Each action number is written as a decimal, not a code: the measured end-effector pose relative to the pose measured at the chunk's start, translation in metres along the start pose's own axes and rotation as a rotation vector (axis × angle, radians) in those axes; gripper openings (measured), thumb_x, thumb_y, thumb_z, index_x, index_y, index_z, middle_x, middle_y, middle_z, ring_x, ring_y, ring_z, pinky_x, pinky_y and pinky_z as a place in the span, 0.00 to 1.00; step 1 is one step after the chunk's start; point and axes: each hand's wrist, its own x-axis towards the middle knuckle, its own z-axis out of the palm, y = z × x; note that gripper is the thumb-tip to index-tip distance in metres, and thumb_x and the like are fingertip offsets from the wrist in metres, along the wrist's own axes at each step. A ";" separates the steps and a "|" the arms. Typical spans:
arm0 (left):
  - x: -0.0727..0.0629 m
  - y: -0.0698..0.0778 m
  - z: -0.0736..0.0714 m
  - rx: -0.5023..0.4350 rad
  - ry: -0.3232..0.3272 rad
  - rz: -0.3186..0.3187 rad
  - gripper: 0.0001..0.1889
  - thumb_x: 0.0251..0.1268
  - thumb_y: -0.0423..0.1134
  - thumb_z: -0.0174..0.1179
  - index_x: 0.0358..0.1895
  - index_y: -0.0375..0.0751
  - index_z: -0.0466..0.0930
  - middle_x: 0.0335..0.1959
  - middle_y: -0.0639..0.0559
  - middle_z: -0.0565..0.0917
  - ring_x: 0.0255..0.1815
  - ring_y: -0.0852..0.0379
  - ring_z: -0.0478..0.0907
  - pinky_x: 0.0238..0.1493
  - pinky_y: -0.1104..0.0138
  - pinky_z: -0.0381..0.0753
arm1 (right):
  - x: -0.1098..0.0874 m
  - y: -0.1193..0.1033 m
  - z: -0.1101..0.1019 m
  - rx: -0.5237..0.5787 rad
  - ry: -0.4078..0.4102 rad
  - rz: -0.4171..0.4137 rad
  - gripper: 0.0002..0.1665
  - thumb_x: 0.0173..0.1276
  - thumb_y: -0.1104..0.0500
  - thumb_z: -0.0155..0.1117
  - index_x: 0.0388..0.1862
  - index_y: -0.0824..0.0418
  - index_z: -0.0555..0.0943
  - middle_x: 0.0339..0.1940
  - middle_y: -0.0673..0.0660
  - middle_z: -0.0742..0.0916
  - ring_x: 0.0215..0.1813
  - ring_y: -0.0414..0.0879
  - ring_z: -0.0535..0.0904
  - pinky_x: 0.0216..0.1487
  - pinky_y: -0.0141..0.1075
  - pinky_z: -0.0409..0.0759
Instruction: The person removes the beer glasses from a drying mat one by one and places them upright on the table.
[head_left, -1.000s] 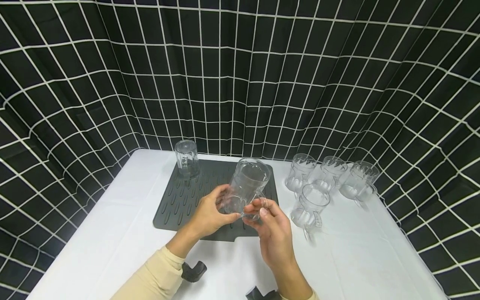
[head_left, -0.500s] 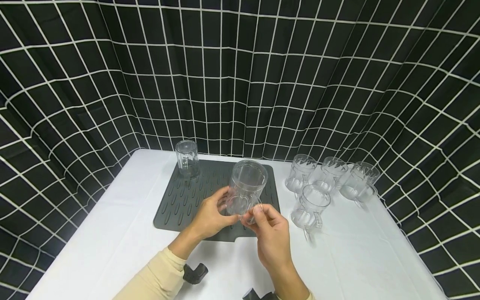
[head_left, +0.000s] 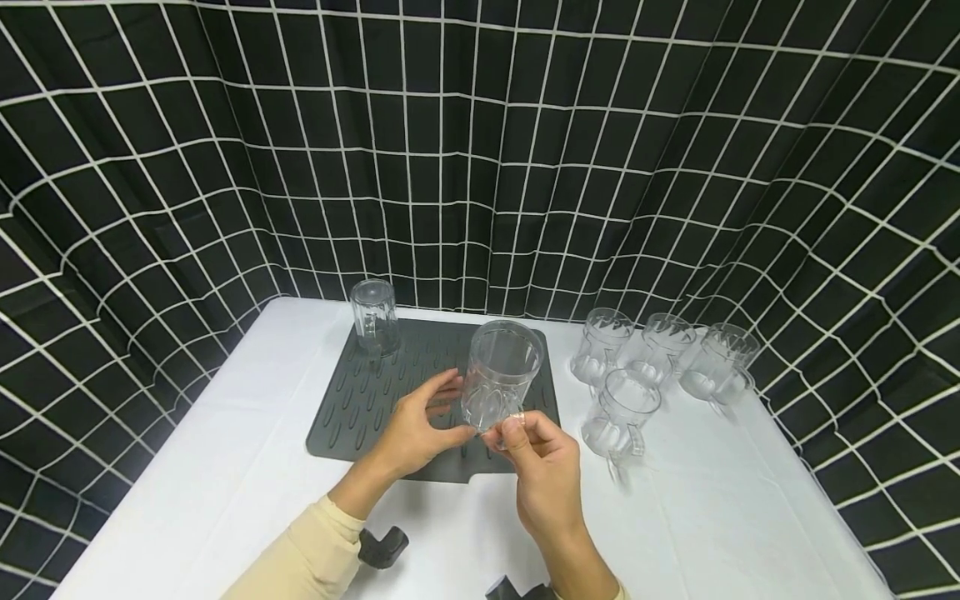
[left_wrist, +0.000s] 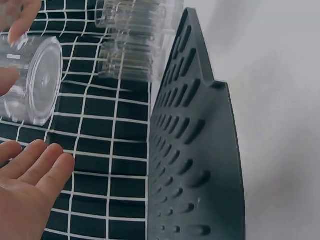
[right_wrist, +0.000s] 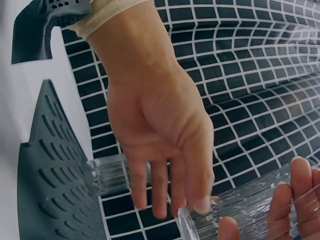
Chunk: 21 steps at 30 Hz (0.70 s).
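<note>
A clear glass mug (head_left: 501,367) is held up over the dark grey drying mat (head_left: 345,421), tilted. My right hand (head_left: 547,471) pinches its handle side near the lower end; the fingertips partly hide the handle. My left hand (head_left: 418,429) is spread close beside the mug on its left. In the left wrist view the left fingers (left_wrist: 45,167) are straight and stand apart from the mug (left_wrist: 37,80). The right wrist view shows my left hand (right_wrist: 160,125) with extended fingers, and the right hand's fingertips (right_wrist: 300,200) against the glass.
Another clear glass (head_left: 375,319) stands upside down on the mat's far left corner. Several upright glass mugs stand to the right, one (head_left: 621,412) nearer than the others (head_left: 663,346). A white cloth (head_left: 712,500) covers the table. Dark gridded curtains (head_left: 465,150) enclose it.
The right hand has shifted from loose fingers by the handle to a pinch on it. The left fingers have eased away from the mug, which has turned slightly.
</note>
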 end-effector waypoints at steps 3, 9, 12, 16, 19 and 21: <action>-0.003 -0.001 -0.006 0.027 0.034 0.001 0.41 0.49 0.32 0.74 0.69 0.33 0.64 0.63 0.42 0.73 0.63 0.44 0.71 0.59 0.47 0.73 | 0.000 -0.001 0.000 -0.030 0.002 -0.012 0.11 0.72 0.73 0.52 0.30 0.83 0.71 0.29 0.58 0.86 0.36 0.46 0.85 0.44 0.40 0.84; -0.008 -0.002 -0.014 0.046 0.060 -0.008 0.43 0.48 0.31 0.75 0.70 0.35 0.63 0.64 0.42 0.72 0.64 0.44 0.70 0.59 0.48 0.73 | -0.001 -0.003 -0.001 -0.040 0.010 -0.027 0.10 0.71 0.74 0.52 0.30 0.83 0.71 0.29 0.58 0.86 0.35 0.46 0.84 0.44 0.40 0.84; -0.010 -0.001 -0.018 0.030 0.072 -0.008 0.44 0.48 0.29 0.75 0.70 0.33 0.61 0.65 0.39 0.71 0.64 0.41 0.69 0.59 0.48 0.73 | -0.001 -0.004 -0.002 -0.048 0.011 -0.030 0.10 0.71 0.75 0.52 0.29 0.82 0.71 0.29 0.58 0.86 0.35 0.47 0.84 0.44 0.40 0.84; -0.013 -0.001 -0.027 0.070 0.095 -0.007 0.44 0.49 0.29 0.74 0.71 0.34 0.61 0.65 0.38 0.70 0.64 0.42 0.68 0.60 0.50 0.73 | -0.001 -0.007 -0.005 -0.063 0.027 -0.030 0.10 0.70 0.75 0.53 0.28 0.80 0.72 0.29 0.59 0.86 0.35 0.47 0.85 0.44 0.40 0.84; -0.018 -0.003 -0.035 0.114 0.116 0.005 0.43 0.50 0.32 0.74 0.70 0.35 0.62 0.64 0.39 0.71 0.64 0.43 0.69 0.60 0.51 0.73 | -0.002 -0.009 -0.008 -0.063 0.038 -0.036 0.10 0.70 0.75 0.53 0.28 0.79 0.72 0.28 0.59 0.86 0.35 0.47 0.85 0.43 0.38 0.84; -0.021 -0.006 -0.042 0.125 0.127 0.016 0.42 0.51 0.33 0.74 0.70 0.35 0.62 0.64 0.39 0.71 0.64 0.43 0.69 0.60 0.50 0.73 | -0.001 -0.011 -0.010 -0.057 0.042 -0.044 0.09 0.70 0.75 0.53 0.28 0.79 0.73 0.28 0.59 0.86 0.35 0.47 0.85 0.44 0.38 0.83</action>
